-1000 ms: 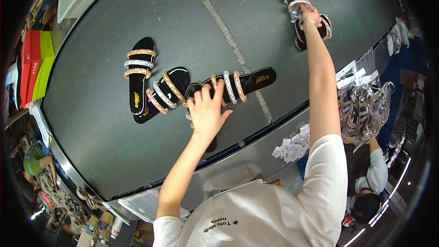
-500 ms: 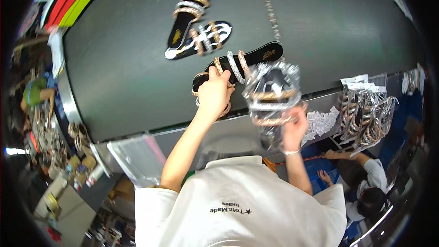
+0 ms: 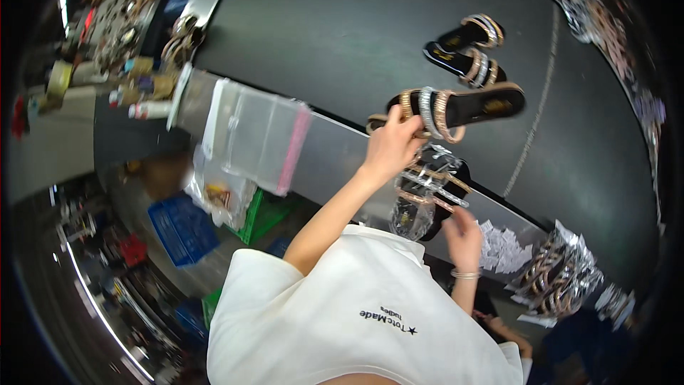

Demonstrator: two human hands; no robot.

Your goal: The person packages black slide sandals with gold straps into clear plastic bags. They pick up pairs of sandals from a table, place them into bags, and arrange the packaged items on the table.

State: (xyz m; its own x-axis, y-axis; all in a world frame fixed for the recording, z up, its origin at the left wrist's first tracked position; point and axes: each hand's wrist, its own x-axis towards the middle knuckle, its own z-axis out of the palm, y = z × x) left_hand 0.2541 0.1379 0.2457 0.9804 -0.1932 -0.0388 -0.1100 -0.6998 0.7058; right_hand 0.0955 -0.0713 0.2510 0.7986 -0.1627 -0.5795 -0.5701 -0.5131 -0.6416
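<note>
My left hand is closed round the strap end of a black slide sandal with gold, silver and rose-gold bands; part of another sandal shows beside its fingers. Close to my body, my right hand has its fingers curled at the edge of a strapped sandal. Crinkled clear plastic covers part of that bundle, and blur hides how many sandals are in it. Farther off on the dark table, two matching sandals lie together.
A stack of clear plastic bags with a pink edge lies at the table's near left edge. Small white packets and a pile of bagged sandals sit on the right. Below left are a blue crate and a green crate.
The view has turned left, so the table things appear farther right. My right hand has brought the plastic-wrapped sandal lower, nearer my body. My left hand keeps its hold on the sandal.
</note>
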